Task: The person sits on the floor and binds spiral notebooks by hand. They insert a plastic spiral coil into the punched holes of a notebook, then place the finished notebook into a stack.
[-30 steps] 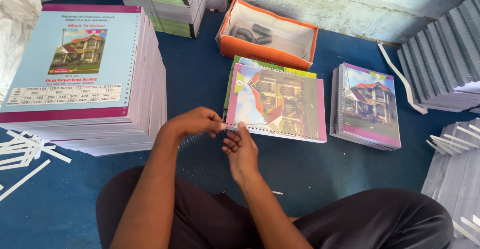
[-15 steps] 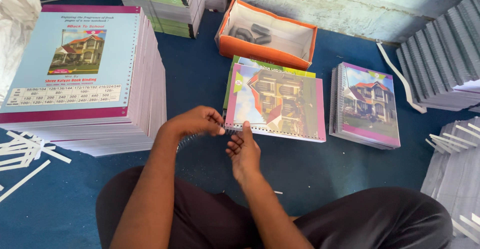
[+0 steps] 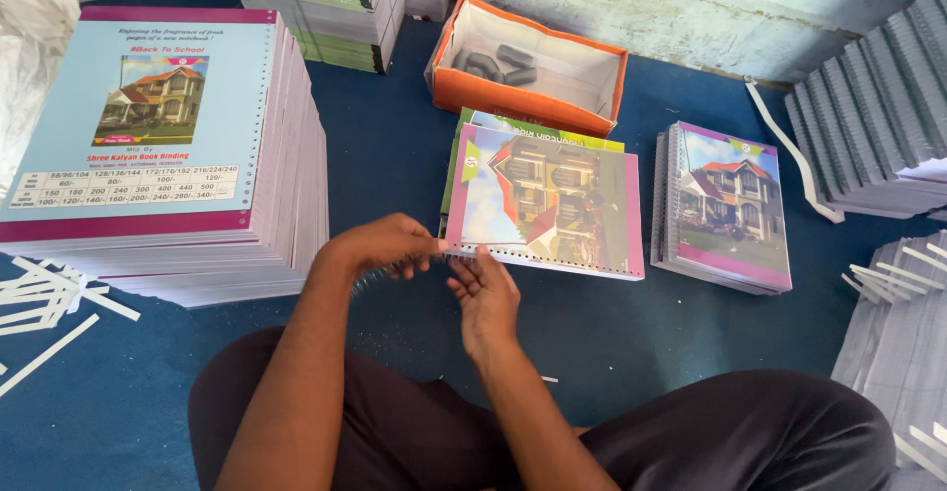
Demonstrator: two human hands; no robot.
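- Our left hand [image 3: 380,246] is curled shut, fingertips pinching a thin wire spiral [image 3: 373,276] at the near left corner of the notebook [image 3: 543,205].
- Our right hand [image 3: 485,294] sits just right of the left one, palm up, fingers half curled, touching the punched near edge of the same notebook; we cannot tell if it grips anything.
- The notebook lies flat on the blue floor [image 3: 395,136], right in front of both hands, house picture on the cover, a green-edged book under it.
- Right of the hands, a small stack of spiral-bound notebooks [image 3: 725,205] with the same kind of house cover, apart from the one in hand.
- Left of the hands, a tall pile of unbound books [image 3: 173,146] with a pale blue cover sheet; white paper strips [image 3: 49,299] lie beside it.
- Beyond the notebook, an open orange box [image 3: 528,67] holding dark grey pieces.
- Far right, grey stacks of paper blocks [image 3: 878,126].
- Far left behind, green-edged stacks [image 3: 316,2].
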